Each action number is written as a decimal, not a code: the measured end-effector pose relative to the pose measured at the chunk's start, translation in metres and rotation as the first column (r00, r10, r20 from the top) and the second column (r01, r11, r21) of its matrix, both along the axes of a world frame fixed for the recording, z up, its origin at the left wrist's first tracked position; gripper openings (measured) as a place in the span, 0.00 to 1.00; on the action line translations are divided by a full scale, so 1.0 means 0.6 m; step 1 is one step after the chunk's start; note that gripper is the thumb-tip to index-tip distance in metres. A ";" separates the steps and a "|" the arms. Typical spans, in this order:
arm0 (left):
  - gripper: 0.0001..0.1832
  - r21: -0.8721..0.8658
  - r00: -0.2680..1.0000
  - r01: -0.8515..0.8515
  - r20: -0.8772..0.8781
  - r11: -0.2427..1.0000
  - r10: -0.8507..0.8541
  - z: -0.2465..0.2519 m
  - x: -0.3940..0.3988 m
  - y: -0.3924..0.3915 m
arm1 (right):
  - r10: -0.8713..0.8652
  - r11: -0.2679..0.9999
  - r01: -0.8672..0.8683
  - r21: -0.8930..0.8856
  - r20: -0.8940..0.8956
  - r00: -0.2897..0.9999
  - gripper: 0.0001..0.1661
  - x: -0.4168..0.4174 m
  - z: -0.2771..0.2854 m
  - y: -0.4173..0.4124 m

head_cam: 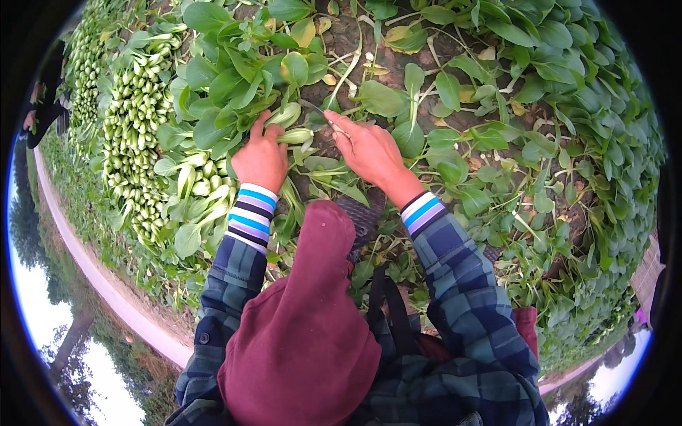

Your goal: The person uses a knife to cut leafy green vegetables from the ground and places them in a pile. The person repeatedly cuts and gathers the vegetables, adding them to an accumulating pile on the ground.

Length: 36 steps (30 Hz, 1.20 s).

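Observation:
My left hand [261,154] is closed around leafy bok choy [287,115], whose pale green stalks show beside its fingers. Another bok choy with a pale base [296,136] lies against those fingers. My right hand [367,154], just to the right, grips a small knife [311,106]; its thin, dull metal blade points up and left towards the bok choy stalks. The knife's handle is mostly hidden in my fingers. Cut bok choy [205,181] lies piled left of my left wrist, bases showing.
Long rows of harvested bok choy [136,122] lie at the left. Standing leafy plants [575,69] fill the right side. Soil with loose and yellowed leaves [407,37] lies ahead. My shoe [365,215] is below my hands. Another person's hand [30,120] shows at the far left edge.

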State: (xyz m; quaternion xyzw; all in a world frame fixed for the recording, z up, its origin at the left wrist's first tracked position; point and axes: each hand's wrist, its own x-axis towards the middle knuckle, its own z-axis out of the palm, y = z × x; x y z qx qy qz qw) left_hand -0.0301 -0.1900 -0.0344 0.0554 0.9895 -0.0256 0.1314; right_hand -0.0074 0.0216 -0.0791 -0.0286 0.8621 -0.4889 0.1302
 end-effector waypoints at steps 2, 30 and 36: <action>0.13 0.016 1.000 -0.031 0.005 0.999 0.031 -0.003 0.000 -0.004 | 0.026 1.000 -0.026 0.007 0.060 0.998 0.23 -0.005 0.001 -0.001; 0.35 0.660 0.978 0.086 0.086 0.746 -0.189 0.213 0.012 0.129 | -0.061 0.393 0.555 -0.733 0.581 0.812 0.35 0.047 0.092 0.099; 0.39 0.774 0.820 -0.465 0.560 0.430 -0.120 0.074 0.009 0.092 | -0.096 0.566 0.455 -0.688 0.493 0.865 0.31 0.031 0.090 0.029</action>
